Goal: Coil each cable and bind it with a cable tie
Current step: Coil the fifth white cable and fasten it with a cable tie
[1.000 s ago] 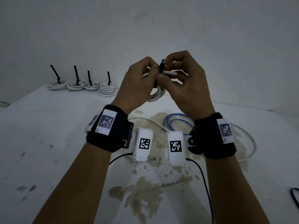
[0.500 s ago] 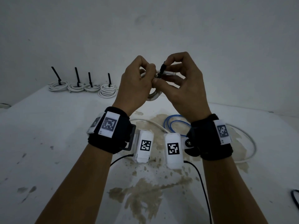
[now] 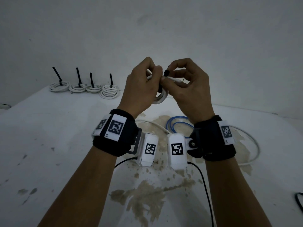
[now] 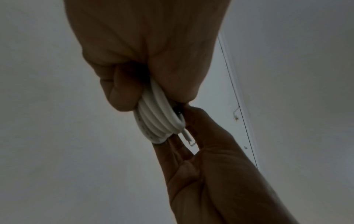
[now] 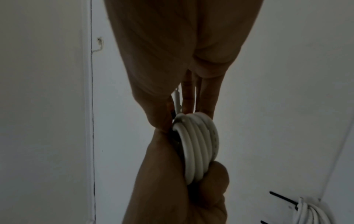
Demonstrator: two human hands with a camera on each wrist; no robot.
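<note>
Both hands had risen slightly since the earlier frame, the black cable tie (image 3: 166, 73) now nearly hidden. Left hand (image 3: 142, 86) gripped the white coil (image 5: 199, 145) above the table (image 3: 49, 136), keeping its loops bunched. Right hand (image 3: 186, 86) pinched the tie beside the coil, presumably to cinch it.

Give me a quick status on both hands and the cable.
Left hand grips white coil. Right hand pinches black tie at coil. Four bound coils behind; nothing blocking.
</note>
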